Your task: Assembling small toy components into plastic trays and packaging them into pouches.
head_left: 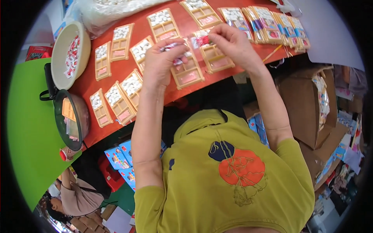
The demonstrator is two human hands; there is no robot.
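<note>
My left hand is closed around several small shiny sachets, over a compartment tray near the table's front edge. In a pinch of thumb and fingers, my right hand grips a small red-and-white sachet above the neighbouring tray. Both trays are tan, with pink pieces in the lower compartment. My hands and the sachets hide part of their upper compartments. More such trays lie around my hands, with white pieces at one end and pink ones at the other.
At the left, a cream basin holds red-and-white sachets, beside a dark-rimmed tub with tan trays inside. A row of packed trays stands at the back right. Clear plastic bagging lies at the back. Cardboard boxes are at the right. Another person sits lower left.
</note>
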